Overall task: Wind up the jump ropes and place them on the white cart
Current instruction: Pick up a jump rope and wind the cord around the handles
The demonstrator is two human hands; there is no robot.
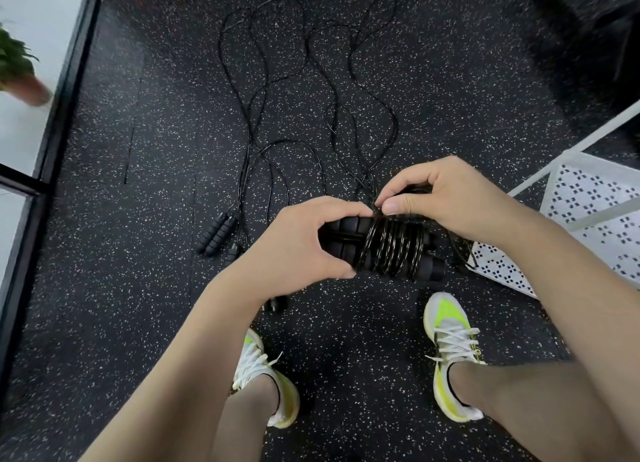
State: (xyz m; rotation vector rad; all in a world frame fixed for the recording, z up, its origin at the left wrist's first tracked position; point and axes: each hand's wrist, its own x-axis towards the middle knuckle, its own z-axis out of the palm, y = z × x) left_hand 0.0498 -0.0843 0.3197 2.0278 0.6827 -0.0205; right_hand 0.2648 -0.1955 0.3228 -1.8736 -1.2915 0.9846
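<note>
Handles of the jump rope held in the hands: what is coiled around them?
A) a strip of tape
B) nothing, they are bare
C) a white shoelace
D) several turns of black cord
D: several turns of black cord circle the paired handles, which the left hand grips while the right hand pinches the cord.

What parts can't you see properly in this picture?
- Head view: the left hand covers one end of the wound jump rope; the right hand hides the cord it pinches.
- The white cart is cut off by the right edge.
- The plant is blurred and cropped at the left edge.
- The loose ropes tangle; their number is unclear.
</note>
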